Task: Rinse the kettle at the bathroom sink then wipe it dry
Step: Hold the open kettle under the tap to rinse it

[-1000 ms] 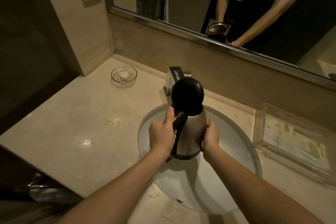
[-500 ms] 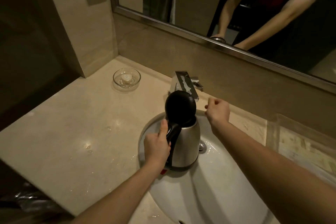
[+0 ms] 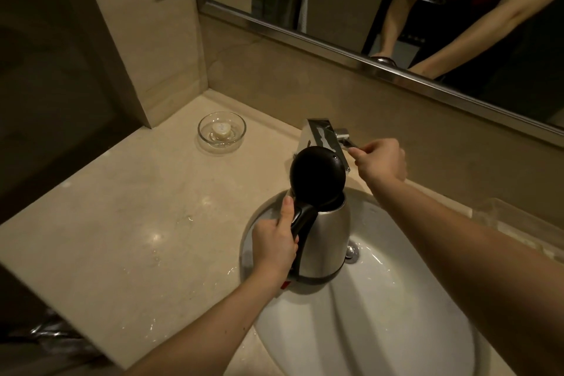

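kettle (image 3: 325, 238): lid open, upright in the sink (image 3: 396, 330) under the tap (image 3: 323, 139)
left hand (image 3: 274, 246): grip clenched on handle
right hand (image 3: 381, 162): pinching tap lever
progress: no water seen yet; rinsing, wiping left

Steel kettle (image 3: 325, 241), black lid (image 3: 317, 175) flipped open, stands upright over the white sink (image 3: 381, 330).

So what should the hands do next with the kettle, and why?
Probably lift or turn the faucet lever to start the water. The right hand pinches that lever already, and no water shows running from the faucet. The left hand holds the kettle by its handle over the sink, lid flipped open below the spout, ready to be filled for rinsing.
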Tool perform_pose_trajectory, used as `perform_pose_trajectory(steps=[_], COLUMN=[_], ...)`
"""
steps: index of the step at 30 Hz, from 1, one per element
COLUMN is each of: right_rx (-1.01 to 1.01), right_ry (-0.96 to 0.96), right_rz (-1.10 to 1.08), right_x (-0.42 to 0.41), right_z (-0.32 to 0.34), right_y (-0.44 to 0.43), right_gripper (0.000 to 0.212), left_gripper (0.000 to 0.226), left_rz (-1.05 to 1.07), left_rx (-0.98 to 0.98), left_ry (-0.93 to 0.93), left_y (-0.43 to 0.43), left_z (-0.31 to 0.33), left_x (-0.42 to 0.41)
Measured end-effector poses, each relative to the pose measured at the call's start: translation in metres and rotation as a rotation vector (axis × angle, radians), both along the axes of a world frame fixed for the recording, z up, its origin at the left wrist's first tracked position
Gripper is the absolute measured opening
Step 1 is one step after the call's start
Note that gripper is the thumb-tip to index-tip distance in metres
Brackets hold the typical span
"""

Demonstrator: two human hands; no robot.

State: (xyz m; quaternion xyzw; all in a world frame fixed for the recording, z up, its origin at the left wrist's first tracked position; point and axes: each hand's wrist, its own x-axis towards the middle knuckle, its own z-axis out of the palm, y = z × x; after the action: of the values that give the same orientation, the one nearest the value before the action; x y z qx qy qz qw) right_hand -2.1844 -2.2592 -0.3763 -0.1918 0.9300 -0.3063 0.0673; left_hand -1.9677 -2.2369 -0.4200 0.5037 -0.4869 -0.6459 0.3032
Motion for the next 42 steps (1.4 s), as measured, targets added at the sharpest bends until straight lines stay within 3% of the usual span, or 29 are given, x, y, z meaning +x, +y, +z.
perform_pose_trajectory(steps=[9,14,20,25,28,35,42], right_rx=[0.04,-0.081,-0.093,0.031,-0.046,-0.111,-0.116], right_ry=[-0.124,-0.241,-0.814,-0.944,-1.057,-1.029,-0.989], right_rz=[-0.131,-0.076,-0.126,-0.137,-0.131,-0.165,-0.185], right_x=[-0.02,-0.008,0.027,0.038,0.043,0.047,0.051], right_z=[0.009,-0.004,-0.044,-0.07,-0.08,-0.08,-0.08], right_y=[0.0,0.018,0.059,0.076,0.078,0.068,0.072], right_gripper=[0.052,0.049,0.029,0.037,0.035,0.027,0.032], left_gripper=[0.061,0.06,0.056,0.062,0.063,0.055,0.055], left_rz=[0.002,0.007,-0.004,-0.026,-0.023,0.009,-0.031], left_rx=[-0.021,-0.006,0.003,-0.024,-0.011,0.012,-0.002], left_ry=[0.0,0.037,0.081,0.033,0.052,0.064,0.057], left_y=[-0.004,-0.004,-0.002,-0.002,-0.005,-0.008,-0.008], left_z=[0.007,0.008,0.013,0.011,0.008,0.011,0.015], left_x=[-0.004,-0.008,-0.009,-0.002,-0.001,-0.002,-0.003])
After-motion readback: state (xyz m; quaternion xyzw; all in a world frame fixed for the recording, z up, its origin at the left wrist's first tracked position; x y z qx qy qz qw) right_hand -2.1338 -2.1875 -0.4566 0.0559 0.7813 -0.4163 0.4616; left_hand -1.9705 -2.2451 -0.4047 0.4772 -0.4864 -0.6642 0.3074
